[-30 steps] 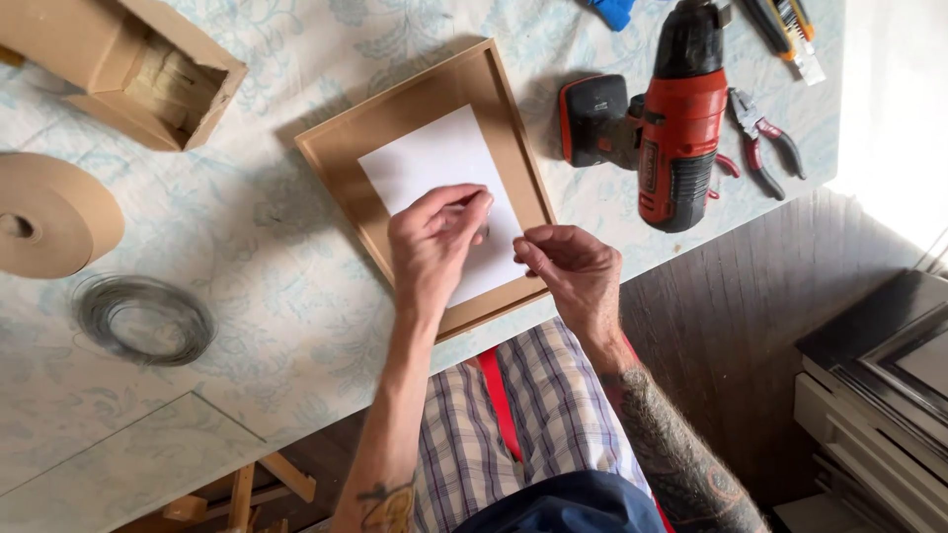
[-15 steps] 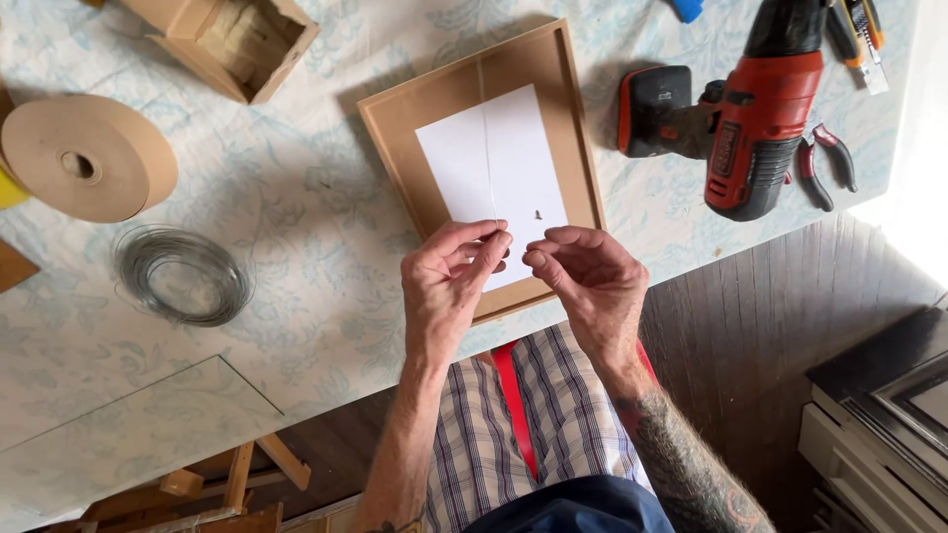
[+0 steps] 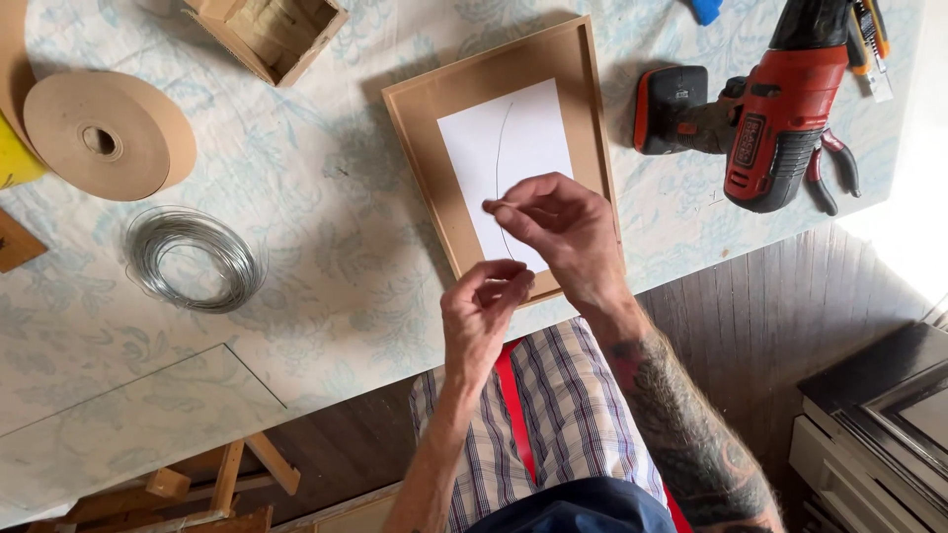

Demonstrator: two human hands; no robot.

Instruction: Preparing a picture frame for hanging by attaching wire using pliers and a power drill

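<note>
Patterned table (image 3: pixel 326 247), one frame (image 3: pixel 420 128), two hands (image 3: pixel 553 222)

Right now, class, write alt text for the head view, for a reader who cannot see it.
Two bare hands pinch a thin wire between them, right hand above left hand, over a white sheet in a wooden frame. A wire coil, paper tape roll and red drill lie around.

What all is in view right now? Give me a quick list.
picture frame: 1, tan, face down, table centre
paper sheet: 1, white, inside frame
thin wire: 1, grey, held over the sheet
wire coil: 1, silver, left
tape roll: 1, brown, far left
wooden box: 1, top edge
drill: 1, red and black, right
pliers: 1, beside drill
table: 1, pale floral cover
left hand: pinching the wire's lower end
right hand: pinching the wire higher up
</note>
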